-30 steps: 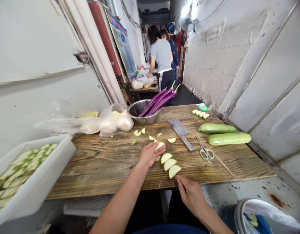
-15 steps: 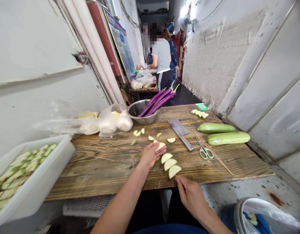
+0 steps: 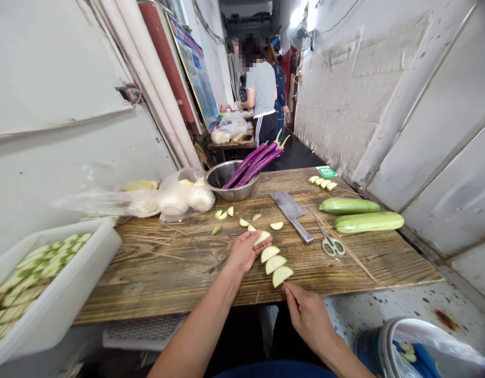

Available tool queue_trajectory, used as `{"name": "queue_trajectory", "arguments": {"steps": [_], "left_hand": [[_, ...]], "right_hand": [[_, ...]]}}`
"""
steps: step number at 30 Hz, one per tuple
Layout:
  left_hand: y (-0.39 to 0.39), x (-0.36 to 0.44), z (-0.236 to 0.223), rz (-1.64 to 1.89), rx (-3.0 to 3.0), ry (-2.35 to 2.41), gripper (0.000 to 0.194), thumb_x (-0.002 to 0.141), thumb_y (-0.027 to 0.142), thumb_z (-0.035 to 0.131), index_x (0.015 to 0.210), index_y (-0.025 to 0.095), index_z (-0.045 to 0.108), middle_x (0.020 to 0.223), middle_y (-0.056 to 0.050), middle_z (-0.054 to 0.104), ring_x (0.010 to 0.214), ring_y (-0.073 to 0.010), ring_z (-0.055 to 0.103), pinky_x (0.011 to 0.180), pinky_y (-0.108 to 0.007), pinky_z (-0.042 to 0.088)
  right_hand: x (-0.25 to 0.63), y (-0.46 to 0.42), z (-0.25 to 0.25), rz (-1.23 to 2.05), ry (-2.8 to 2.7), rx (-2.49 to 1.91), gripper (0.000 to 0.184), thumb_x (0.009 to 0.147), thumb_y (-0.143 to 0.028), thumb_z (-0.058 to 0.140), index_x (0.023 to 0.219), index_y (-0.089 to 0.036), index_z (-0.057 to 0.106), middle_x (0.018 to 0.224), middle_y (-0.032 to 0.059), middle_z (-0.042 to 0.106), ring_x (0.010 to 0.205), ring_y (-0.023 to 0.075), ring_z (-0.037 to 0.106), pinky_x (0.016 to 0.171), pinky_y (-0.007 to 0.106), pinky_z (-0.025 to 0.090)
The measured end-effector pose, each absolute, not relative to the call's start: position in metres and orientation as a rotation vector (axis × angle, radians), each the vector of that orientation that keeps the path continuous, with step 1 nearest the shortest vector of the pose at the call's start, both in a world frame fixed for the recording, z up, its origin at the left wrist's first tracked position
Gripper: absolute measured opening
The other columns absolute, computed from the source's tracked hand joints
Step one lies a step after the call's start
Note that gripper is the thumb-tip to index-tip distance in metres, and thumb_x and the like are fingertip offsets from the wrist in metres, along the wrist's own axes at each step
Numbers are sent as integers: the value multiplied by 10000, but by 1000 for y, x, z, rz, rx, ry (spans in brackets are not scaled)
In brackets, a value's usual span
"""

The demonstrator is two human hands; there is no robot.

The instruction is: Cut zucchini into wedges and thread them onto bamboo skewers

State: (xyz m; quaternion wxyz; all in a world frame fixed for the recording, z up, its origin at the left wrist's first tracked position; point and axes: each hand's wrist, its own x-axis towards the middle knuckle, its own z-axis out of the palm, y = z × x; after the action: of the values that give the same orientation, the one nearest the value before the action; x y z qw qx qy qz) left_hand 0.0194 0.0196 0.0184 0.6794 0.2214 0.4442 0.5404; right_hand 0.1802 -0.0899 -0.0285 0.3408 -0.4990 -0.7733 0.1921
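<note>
My left hand (image 3: 245, 249) is closed on a pale green zucchini slice (image 3: 261, 238) at the far end of a thin wooden skewer. Three more half-round slices (image 3: 275, 263) are threaded on that skewer, spaced apart. Its near end is pinched by my right hand (image 3: 308, 311), at the table's front edge. Loose zucchini pieces (image 3: 277, 226) lie just beyond my left hand. A cleaver (image 3: 292, 212) and green-handled scissors (image 3: 332, 244) rest to the right, beside several bare skewers (image 3: 350, 252).
Two whole zucchini (image 3: 369, 222) lie at the right. Purple eggplants (image 3: 256, 164) stand in a steel bowl (image 3: 214, 181) at the back. A white bin (image 3: 102, 247) of skewered slices is left, bagged vegetables (image 3: 183, 197) behind it. A lined bucket (image 3: 388, 341) stands lower right. A person (image 3: 262, 89) works farther back.
My left hand and its zucchini slice have shifted slightly to the right and nearer the other slices on the skewer. My right hand stays in place.
</note>
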Motion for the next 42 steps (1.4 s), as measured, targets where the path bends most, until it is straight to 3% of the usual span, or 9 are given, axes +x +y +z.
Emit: {"name": "queue_trajectory", "arguments": {"steps": [17,33,38,42], "left_hand": [[14,24,18,1209,515,968,61,737,150,615,730,110,569,741,-85,667,720,-200,658,622,-288,521],[8,28,8,1222,547,950,147,668,213,684,674,117,573,714,-100,675,657,-173,635,642,-277,492],[10,28,10,1216,542,943,142,687,214,671,717,114,574,704,-87,663,662,-175,634,627,-271,493],[13,21,17,1247,523,821,257,740,325,637,914,144,585,818,-76,661,711,-160,630,678,-287,506]], "right_hand": [[177,-90,-29,466,-2009,-1310,299,923,-214,293,846,-165,578,687,55,633,602,155,618,581,216,422],[174,-89,-26,367,-2026,-1309,303,915,-188,297,780,-165,567,645,40,623,568,139,614,556,199,403],[172,-83,-36,335,-2045,-1344,308,917,-196,300,806,-157,584,635,47,629,565,149,621,549,203,413],[167,-69,-43,257,-1958,-1280,318,928,-208,294,896,-133,602,634,54,630,590,153,631,603,215,459]]}}
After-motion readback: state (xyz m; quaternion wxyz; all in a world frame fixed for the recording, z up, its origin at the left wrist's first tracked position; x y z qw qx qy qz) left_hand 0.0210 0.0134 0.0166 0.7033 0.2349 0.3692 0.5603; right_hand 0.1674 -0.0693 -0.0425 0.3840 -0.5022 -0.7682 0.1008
